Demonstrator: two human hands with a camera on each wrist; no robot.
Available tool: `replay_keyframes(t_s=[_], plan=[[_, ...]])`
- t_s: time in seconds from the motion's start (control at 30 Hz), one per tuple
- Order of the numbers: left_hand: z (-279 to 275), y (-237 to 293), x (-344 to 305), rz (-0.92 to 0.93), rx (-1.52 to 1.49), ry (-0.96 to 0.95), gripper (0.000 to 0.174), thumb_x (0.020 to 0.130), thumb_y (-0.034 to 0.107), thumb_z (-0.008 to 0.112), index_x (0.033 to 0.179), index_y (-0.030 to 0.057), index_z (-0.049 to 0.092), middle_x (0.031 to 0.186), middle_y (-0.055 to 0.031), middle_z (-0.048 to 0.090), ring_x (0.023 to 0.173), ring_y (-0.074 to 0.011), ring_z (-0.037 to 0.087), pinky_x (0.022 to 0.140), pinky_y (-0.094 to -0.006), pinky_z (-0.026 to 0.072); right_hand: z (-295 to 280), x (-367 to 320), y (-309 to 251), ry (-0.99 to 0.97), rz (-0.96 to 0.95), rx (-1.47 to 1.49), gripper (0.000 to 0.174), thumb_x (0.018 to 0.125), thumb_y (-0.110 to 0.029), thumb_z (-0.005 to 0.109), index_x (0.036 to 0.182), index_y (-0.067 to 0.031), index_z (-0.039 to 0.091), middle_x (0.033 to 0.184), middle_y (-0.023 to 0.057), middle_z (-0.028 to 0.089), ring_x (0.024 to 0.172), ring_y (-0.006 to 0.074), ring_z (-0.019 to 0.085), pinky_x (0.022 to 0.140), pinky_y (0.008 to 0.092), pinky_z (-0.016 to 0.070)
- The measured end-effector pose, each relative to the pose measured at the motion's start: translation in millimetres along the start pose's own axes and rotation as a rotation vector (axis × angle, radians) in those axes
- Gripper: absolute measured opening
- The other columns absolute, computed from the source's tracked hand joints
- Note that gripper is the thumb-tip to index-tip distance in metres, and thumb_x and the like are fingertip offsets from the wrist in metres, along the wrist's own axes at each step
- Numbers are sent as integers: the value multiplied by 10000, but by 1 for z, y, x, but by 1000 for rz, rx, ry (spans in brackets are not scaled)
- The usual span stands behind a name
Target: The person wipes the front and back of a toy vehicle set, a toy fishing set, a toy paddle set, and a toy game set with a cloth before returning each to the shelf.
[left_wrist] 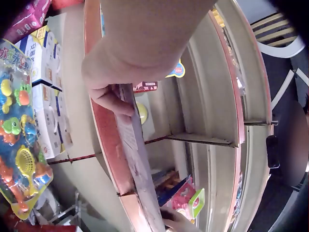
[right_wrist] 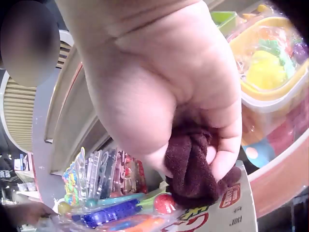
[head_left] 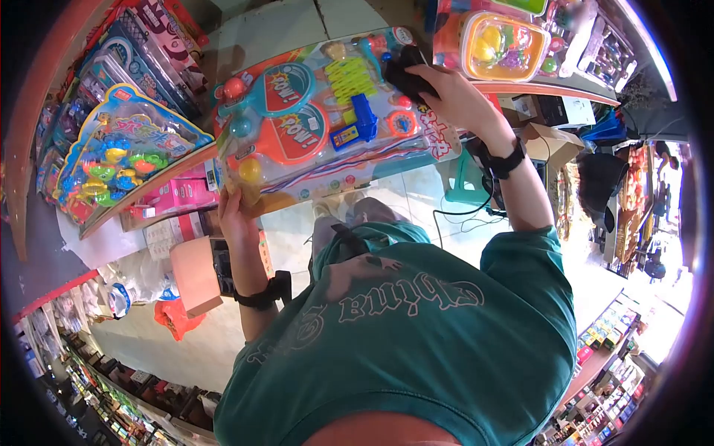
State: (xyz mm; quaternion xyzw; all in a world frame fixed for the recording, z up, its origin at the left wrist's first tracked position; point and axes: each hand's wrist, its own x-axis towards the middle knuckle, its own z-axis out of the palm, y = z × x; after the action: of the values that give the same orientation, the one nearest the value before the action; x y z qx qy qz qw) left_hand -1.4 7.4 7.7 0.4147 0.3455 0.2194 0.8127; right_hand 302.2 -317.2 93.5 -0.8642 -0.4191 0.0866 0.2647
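A large flat toy set package with paddles, balls and a blue toy gun under clear plastic is held tilted in front of the body. My left hand grips its near left corner. In the left wrist view, fingers of the left hand wrap over the package's thin edge. With my right hand I hold a bunched dark cloth at the package's right end. The right wrist view shows the maroon cloth between thumb and fingers of the right hand, against the package's printed face.
A blue-edged pack of small toys leans on the left shelf. An orange tub of toys stands on the right shelf. Below are an open cardboard box, a red bag and a green stool with black cable nearby.
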Motion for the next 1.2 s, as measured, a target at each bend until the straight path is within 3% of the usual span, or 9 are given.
replay_keyframes(t_s=[0.23, 0.5, 0.57, 0.63, 0.7, 0.77, 0.83, 0.93, 1.2], plan=[[-4, -9, 5, 28, -18, -6, 350, 929, 61, 520, 1273, 14, 475, 1178, -80, 576, 1077, -187, 569, 928, -339, 457, 1, -55, -32, 25, 71, 102, 495, 759, 19, 611, 1242, -43, 523, 1011, 243, 605, 935, 424, 593, 814, 453, 486], [-41, -40, 21, 116, 80, -61, 381, 932, 81, 527, 1302, 18, 462, 1218, -86, 546, 1129, -206, 538, 965, -328, 424, -4, -79, -51, 7, 173, 315, 494, 760, 68, 566, 1241, -39, 538, 1080, 209, 621, 992, 387, 608, 859, 382, 490], [-42, -37, 21, 269, 474, -97, 373, 939, 93, 523, 1301, 21, 471, 1225, -84, 545, 1137, -201, 535, 968, -318, 420, -6, -78, -52, 26, 180, 370, 506, 761, 79, 548, 1253, -39, 534, 1072, 206, 626, 1003, 354, 624, 870, 357, 485], [-39, -29, 17, 566, 1286, -133, 360, 946, 108, 521, 1294, 23, 484, 1232, -76, 546, 1141, -188, 533, 969, -309, 417, -6, -76, -53, 70, 192, 411, 509, 769, 88, 532, 1264, -34, 526, 1072, 196, 628, 1015, 309, 632, 881, 334, 480], [-23, -26, 13, 254, 613, -34, 352, 948, 113, 526, 1287, 21, 494, 1232, -70, 552, 1140, -174, 533, 965, -303, 419, -5, -71, -55, 140, 206, 440, 503, 784, 95, 519, 1273, -24, 515, 1080, 177, 627, 1029, 250, 633, 891, 314, 473], [-10, -21, 10, 62, 196, 30, 350, 949, 112, 531, 1285, 20, 497, 1231, -66, 556, 1140, -166, 532, 962, -299, 422, -3, -68, -54, 225, 218, 524, 494, 800, 101, 506, 1281, -12, 504, 1110, 151, 616, 1053, 207, 604, 913, 302, 460], [-4, -15, 8, -13, 38, 73, 355, 949, 107, 534, 1290, 18, 493, 1231, -63, 561, 1141, -163, 531, 959, -298, 426, -2, -64, -53, 304, 219, 588, 480, 815, 102, 499, 1284, 0, 496, 1140, 129, 604, 1080, 175, 576, 936, 293, 446], [-1, -8, 3, -21, 48, 79, 367, 950, 90, 528, 1307, 18, 481, 1241, -70, 557, 1144, -167, 533, 961, -295, 429, -2, -61, -47, 397, 232, 676, 451, 838, 88, 511, 1281, 10, 495, 1166, 108, 593, 1118, 153, 544, 976, 291, 416], [-17, -16, -1, 39, 134, -7, 391, 943, 102, 547, 1318, 28, 466, 1245, -70, 551, 1134, -156, 534, 949, -287, 434, -31, -34, -55, 339, 136, 536, 470, 840, 85, 526, 1298, -19, 501, 1169, 128, 599, 1087, 152, 557, 941, 289, 448]])
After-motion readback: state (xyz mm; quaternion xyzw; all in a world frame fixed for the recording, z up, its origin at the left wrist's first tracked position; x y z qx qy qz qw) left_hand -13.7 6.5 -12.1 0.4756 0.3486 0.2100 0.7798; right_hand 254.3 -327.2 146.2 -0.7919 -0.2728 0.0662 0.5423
